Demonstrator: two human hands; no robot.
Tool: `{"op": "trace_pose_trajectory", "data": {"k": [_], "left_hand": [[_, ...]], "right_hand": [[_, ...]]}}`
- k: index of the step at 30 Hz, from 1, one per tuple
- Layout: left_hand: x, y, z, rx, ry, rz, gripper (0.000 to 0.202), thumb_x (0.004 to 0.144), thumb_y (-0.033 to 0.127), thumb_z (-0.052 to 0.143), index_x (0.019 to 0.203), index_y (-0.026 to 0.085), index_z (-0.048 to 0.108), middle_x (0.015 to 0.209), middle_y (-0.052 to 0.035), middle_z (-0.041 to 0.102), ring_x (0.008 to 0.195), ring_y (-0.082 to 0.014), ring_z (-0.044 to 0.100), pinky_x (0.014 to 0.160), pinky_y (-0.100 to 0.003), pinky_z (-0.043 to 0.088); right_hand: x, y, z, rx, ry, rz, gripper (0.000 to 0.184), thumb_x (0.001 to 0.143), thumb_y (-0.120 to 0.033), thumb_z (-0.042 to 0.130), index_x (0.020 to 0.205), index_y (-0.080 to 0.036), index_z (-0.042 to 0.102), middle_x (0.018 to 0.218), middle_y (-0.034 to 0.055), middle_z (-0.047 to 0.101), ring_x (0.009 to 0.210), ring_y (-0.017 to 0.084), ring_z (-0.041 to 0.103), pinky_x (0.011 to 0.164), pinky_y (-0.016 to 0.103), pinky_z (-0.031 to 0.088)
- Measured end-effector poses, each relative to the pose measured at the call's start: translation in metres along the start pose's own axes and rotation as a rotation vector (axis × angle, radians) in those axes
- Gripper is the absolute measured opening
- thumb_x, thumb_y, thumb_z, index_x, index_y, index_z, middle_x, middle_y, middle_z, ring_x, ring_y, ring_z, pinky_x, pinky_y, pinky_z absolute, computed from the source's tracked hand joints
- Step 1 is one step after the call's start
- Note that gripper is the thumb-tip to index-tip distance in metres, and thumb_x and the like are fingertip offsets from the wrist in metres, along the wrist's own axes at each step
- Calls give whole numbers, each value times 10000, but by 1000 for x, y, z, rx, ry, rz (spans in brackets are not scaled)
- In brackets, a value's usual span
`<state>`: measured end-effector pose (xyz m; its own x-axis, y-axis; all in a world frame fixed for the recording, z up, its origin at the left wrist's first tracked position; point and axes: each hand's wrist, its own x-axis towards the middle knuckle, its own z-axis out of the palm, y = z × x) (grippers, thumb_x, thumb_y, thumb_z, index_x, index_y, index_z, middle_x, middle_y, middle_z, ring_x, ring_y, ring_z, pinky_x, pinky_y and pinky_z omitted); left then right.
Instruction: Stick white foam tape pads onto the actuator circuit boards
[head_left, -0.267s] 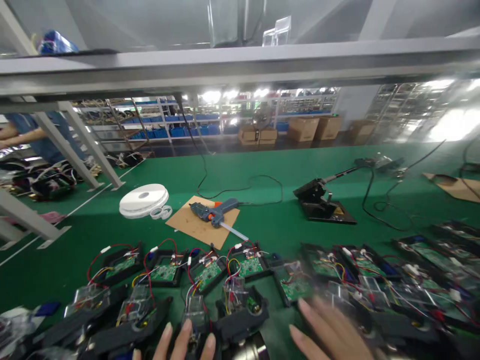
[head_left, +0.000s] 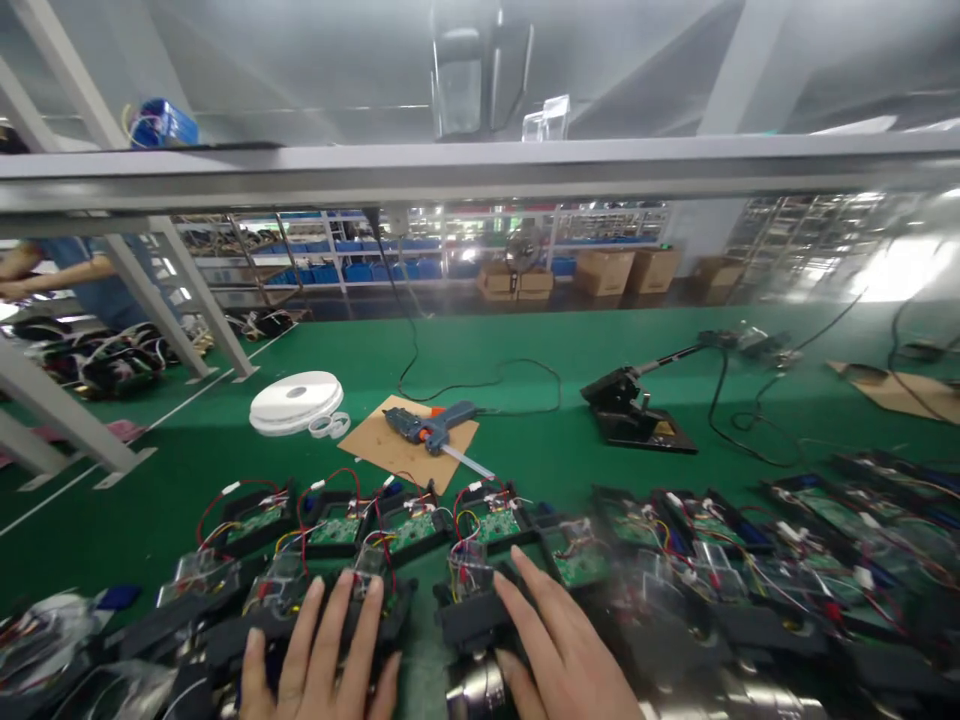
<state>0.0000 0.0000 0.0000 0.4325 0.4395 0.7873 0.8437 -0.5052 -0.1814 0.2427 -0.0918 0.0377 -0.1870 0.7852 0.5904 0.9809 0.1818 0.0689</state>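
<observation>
Left hand: fingers straight and spread over a black plastic housing on the green desk. Right hand: fingers extended by a second black plastic housing, thumb at the shiny metal cylinder below it; can't tell if it's gripping. Wired green circuit boards in black frames just beyond both. Blue-grey glue gun farther back on brown cardboard.
</observation>
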Motion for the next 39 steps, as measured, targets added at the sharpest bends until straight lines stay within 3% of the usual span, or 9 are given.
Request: {"op": "trace_pose_trajectory", "data": {"k": [3, 8, 13, 16, 18, 24, 28, 33, 39], "left_hand": [[7, -1, -5, -51, -43, -43, 666, 878, 263, 595, 1501, 212, 367, 1468, -173, 488, 1433, -337, 350, 1189, -632, 147], [12, 37, -8, -295, 145, -44, 703, 862, 177, 563, 1521, 244, 328, 1557, -120, 363, 1445, -296, 342, 1190, -446, 284], [9, 82, 5, -263, 165, 0, 552, 870, 263, 529, 1421, 247, 499, 1477, -147, 469, 1450, -299, 329, 1198, -496, 217], [5, 89, 9, -252, 95, -38, 496, 850, 385, 571, 1328, 255, 591, 1361, -158, 584, 1447, -303, 322, 1203, -554, 134], [3, 91, 10, -260, 58, -66, 494, 828, 374, 596, 1310, 268, 606, 1374, -158, 578, 1430, -332, 341, 1188, -590, 138], [1, 98, 6, -314, 69, -167, 364, 821, 331, 626, 1180, 296, 676, 1379, -126, 588, 1325, -340, 477, 1112, -564, 262], [0, 95, 0, -268, 74, -205, 278, 841, 291, 607, 1105, 324, 687, 1345, -77, 624, 1296, -307, 517, 953, -484, 371], [-5, 78, -8, -277, 52, -138, 296, 830, 264, 619, 1116, 314, 679, 1377, -71, 599, 1322, -292, 503, 919, -454, 422], [-7, 57, -18, -322, 103, 18, 163, 885, 308, 635, 1023, 363, 702, 1369, 26, 608, 1335, -209, 500, 960, -377, 426]], "right_hand": [[-2, -4, 4, 49, -69, 46, 498, 862, -91, 487, 1360, -90, 518, 1489, 243, 435, 1264, 299, 568, 947, 365, 584], [-14, -14, 14, 173, -176, 97, 593, 885, -90, 471, 1473, -85, 392, 1572, 226, 262, 1351, 287, 467, 1023, 346, 518], [5, -2, -18, 437, -352, 41, 657, 800, -1, 375, 1447, -94, 442, 1443, 137, 524, 1281, 170, 554, 1053, 265, 492], [41, 19, -47, 183, -397, 180, 539, 898, -41, 339, 1406, -106, 505, 1442, 139, 535, 1330, 218, 508, 1120, 399, 447], [69, 32, -53, -68, -554, 205, 463, 938, -81, 398, 1381, -94, 534, 1461, 162, 510, 1377, 287, 439, 1139, 469, 398], [119, 45, -14, -174, -768, 151, 168, 867, -142, 682, 1034, -126, 697, 1014, 99, 737, 1020, 279, 668, 892, 468, 539], [127, 48, -5, -186, -735, 63, 106, 935, -122, 600, 982, -120, 696, 960, 69, 735, 955, 226, 688, 962, 463, 494], [129, 43, -29, -134, -608, -74, 235, 853, -7, 522, 978, -113, 689, 929, 144, 738, 903, 272, 696, 875, 407, 490], [75, 35, -44, -29, -440, -167, 437, 731, 63, 481, 1050, -174, 663, 963, 95, 718, 838, 233, 693, 738, 309, 537]]}}
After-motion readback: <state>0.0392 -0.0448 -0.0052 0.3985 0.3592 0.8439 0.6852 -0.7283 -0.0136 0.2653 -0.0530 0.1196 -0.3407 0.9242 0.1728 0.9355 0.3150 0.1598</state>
